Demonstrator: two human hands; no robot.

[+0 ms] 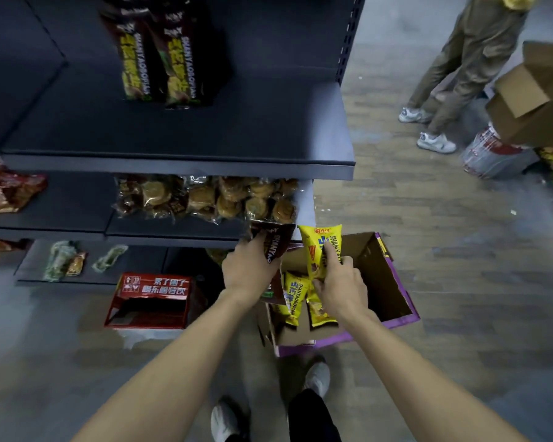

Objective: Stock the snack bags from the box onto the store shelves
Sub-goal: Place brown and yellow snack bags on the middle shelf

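An open cardboard box (387, 282) with purple sides stands on the floor by the shelf end, holding several yellow snack bags (292, 296). My left hand (246, 269) grips a dark brown snack bag (273, 240) just above the box's left edge. My right hand (340, 287) holds a yellow snack bag (320, 247) upright over the box. Two dark brown bags of the same brand (160, 55) stand at the back of the upper dark shelf (237, 132).
The middle shelf holds clear packs of round pastries (205, 199) and red packs (7, 189) at left. A red open carton (150, 301) lies on the floor. Another person's legs (444, 100) and stacked cardboard boxes (530, 97) are at right.
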